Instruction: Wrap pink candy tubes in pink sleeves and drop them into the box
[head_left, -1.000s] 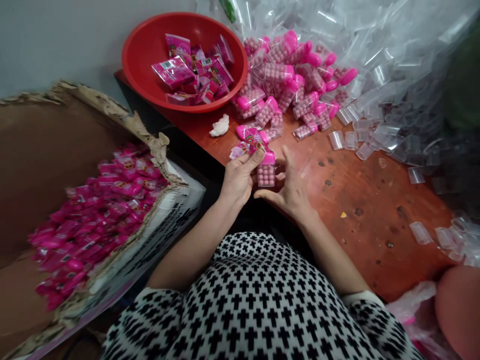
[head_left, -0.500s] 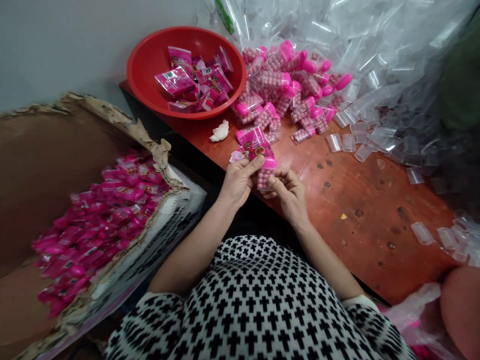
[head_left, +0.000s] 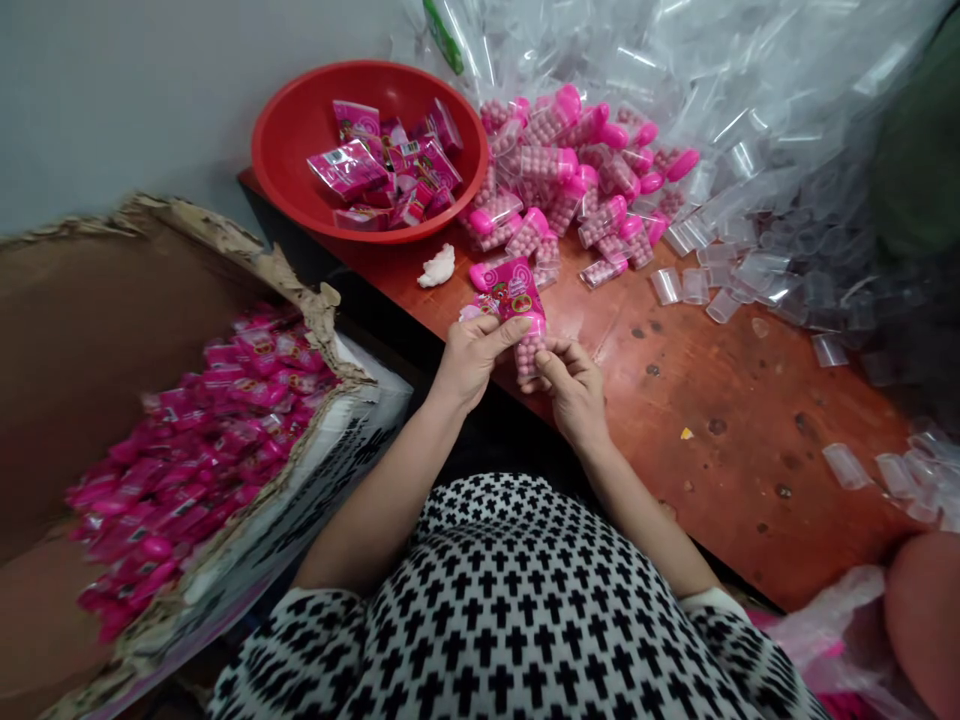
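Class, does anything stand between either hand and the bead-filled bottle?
Nothing visible separates the right hand from the bottle it pinches. The pink wrapper meets the bottle's capped end near the left hand; whether it lies between them is unclear.

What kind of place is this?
Likely a small hand-packing workshop, perhaps for candy: pink-capped containers filled with pink balls lie heaped on a worn red table, near many clear plastic tubes, and a torn-edged cardboard box holds a pile of pink packets.

A plain grey wall (head_left: pixel 135 90) — dimly lit — rises behind a glossy, spotted reddish-brown table (head_left: pixel 667 375).
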